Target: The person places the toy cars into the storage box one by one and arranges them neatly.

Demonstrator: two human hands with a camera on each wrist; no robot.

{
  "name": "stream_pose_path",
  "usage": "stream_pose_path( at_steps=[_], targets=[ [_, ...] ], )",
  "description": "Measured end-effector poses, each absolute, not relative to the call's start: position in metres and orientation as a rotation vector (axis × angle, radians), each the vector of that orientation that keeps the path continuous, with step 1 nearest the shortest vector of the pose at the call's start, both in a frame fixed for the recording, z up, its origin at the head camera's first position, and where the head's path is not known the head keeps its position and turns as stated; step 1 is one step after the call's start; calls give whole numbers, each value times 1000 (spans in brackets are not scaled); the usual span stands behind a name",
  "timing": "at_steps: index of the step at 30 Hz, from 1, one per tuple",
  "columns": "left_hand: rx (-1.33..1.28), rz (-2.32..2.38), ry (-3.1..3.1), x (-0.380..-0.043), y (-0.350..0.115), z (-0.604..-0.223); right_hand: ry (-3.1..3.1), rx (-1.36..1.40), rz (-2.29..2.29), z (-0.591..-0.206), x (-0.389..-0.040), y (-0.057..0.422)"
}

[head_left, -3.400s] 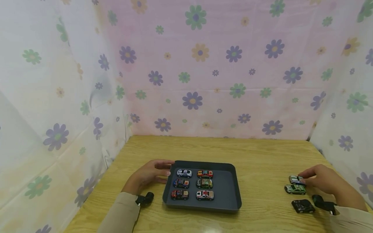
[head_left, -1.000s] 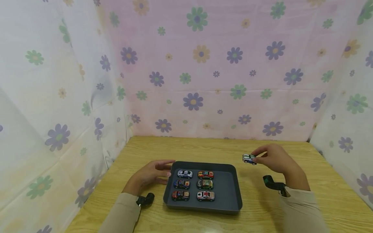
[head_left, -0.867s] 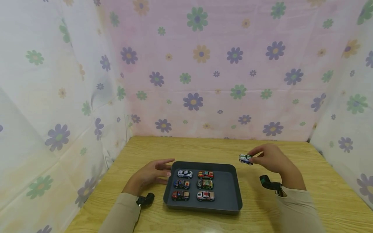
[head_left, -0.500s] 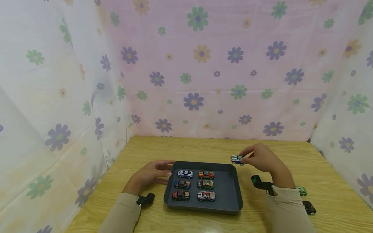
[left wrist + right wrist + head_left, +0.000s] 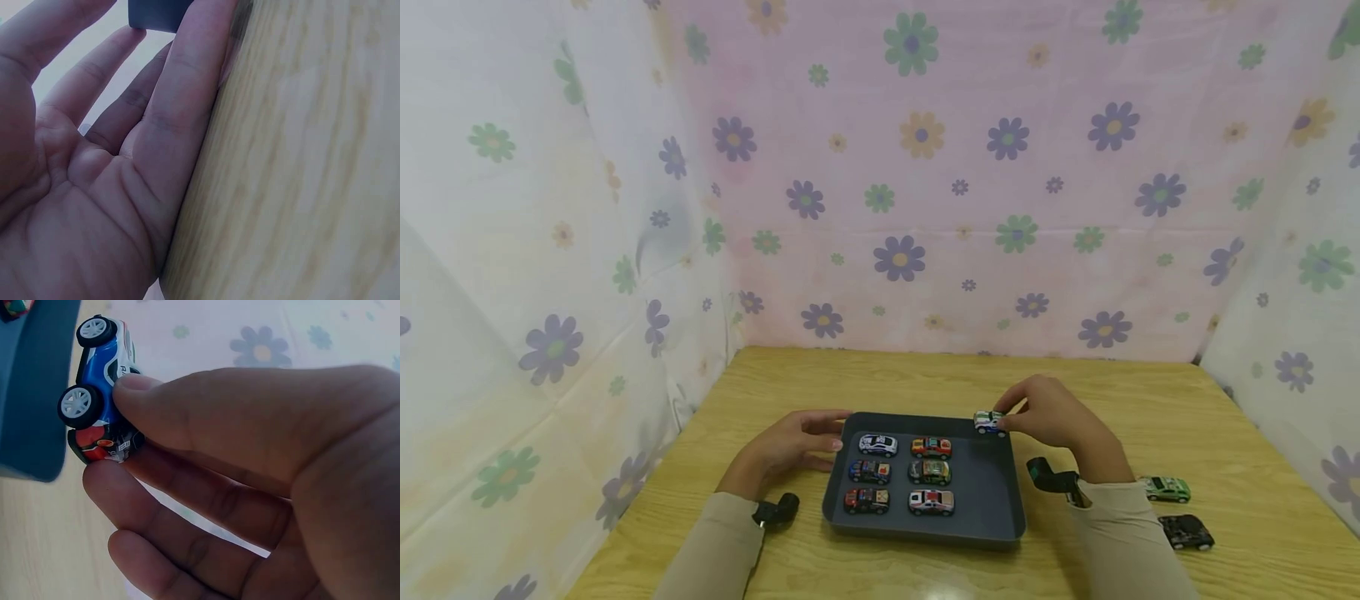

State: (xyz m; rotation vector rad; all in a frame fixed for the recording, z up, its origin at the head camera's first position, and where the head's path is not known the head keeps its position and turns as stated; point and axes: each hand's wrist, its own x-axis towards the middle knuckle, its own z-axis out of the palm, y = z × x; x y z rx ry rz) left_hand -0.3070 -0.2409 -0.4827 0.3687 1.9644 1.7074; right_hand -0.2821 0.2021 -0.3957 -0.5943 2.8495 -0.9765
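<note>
My right hand (image 5: 1047, 414) pinches a toy car (image 5: 988, 422), white with green stripes and blue sides, over the back right corner of a dark grey tray (image 5: 988, 525). In the right wrist view the thumb presses the blue side of that toy car (image 5: 103, 375), its wheels facing the tray wall (image 5: 37, 412). Several toy cars stand in two columns in the tray, among them a white one (image 5: 877, 445), a red and yellow one (image 5: 931, 447) and a white and red one (image 5: 931, 502). My left hand (image 5: 790, 443) rests on the table with straight fingers touching the tray's left side.
Right of the tray, partly behind the right sleeve (image 5: 1123, 533), a green toy car (image 5: 1168, 488) and a black toy car (image 5: 1185, 532) lie on the wooden table (image 5: 820, 379). Flowered cloth (image 5: 850, 167) hangs behind and at both sides.
My right hand has picked up the white, green and blue toy car at the right and carried it left to the tray's back right corner. The left hand has stayed by the tray.
</note>
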Motion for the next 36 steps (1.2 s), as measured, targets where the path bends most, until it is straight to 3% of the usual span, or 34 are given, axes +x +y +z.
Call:
stream_pose_path(
  at_steps=[15,36],
  targets=[
    [379,1707,1963,-306,-241,-481,2815,-710,-896,-409,-285,180],
    [361,1695,1989,-306,-241,-481,2867,-573,-658,-412,-280,163]
  ],
)
